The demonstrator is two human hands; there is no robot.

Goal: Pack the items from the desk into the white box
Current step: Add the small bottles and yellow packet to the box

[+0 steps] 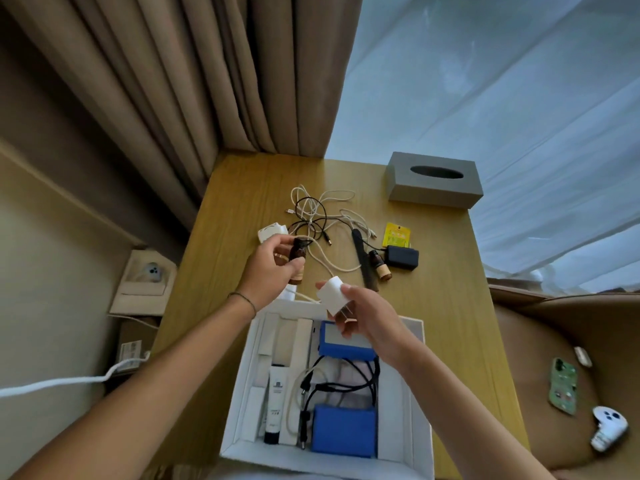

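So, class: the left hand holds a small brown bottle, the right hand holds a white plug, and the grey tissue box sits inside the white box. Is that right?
Not quite. The head view shows the tissue box on the desk at its far right corner, not inside the white box. The rest stands: left hand holds the brown bottle, right hand the white plug.

The tabletop (433, 306) is light wood with a smooth, satin sheen; the white box (239, 403) looks matt cardboard; the small bottle (298, 255) is glossy brown glass; the charger plug (333, 295) is smooth white plastic; the curtains (207, 81) are matt cloth.
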